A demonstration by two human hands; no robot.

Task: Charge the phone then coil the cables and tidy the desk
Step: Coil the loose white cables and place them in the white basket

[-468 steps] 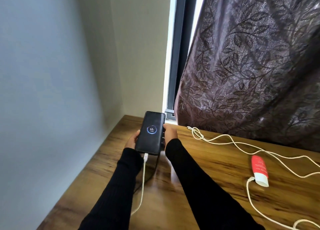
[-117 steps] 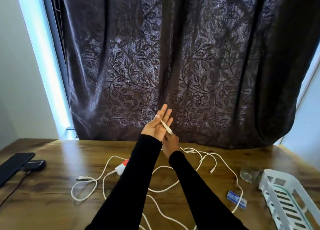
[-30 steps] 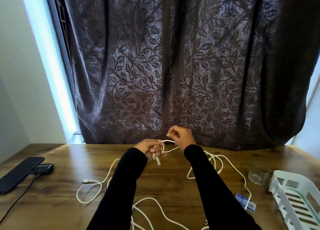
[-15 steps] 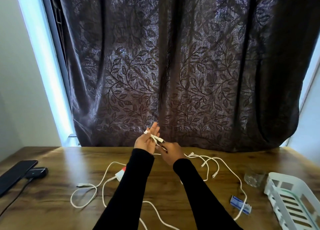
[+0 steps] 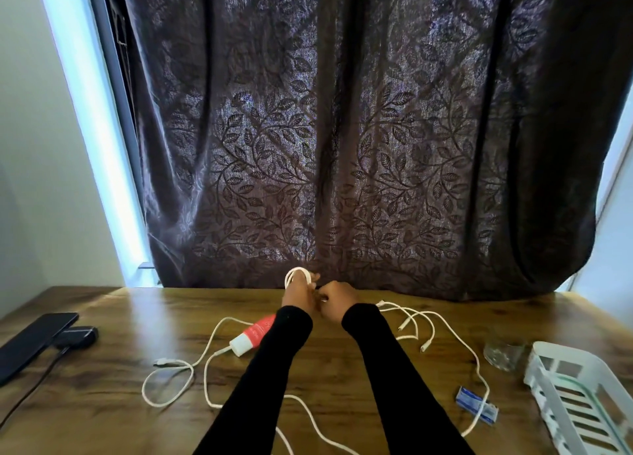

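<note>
My left hand (image 5: 297, 297) is raised over the back of the wooden desk (image 5: 113, 420) with a small loop of white cable (image 5: 297, 274) wound round its fingers. My right hand (image 5: 334, 299) is just beside it, fingers curled, pinching the same cable. The rest of that white cable (image 5: 452, 334) trails right and down across the desk. A second white cable (image 5: 171, 382) lies in loops at left centre. The black phone (image 5: 32, 341) lies at the far left edge with a dark cable (image 5: 32, 391) plugged in.
A red and white tube (image 5: 255, 333) lies by my left sleeve. A clear glass (image 5: 501, 353), a white slatted basket (image 5: 582, 393) and a small blue packet (image 5: 476, 408) are at the right. A dark patterned curtain (image 5: 342, 146) hangs behind the desk.
My left hand has dropped lower and closed round the cable, which now shows a full loop over its fingers. My right hand has come up close beside it.
</note>
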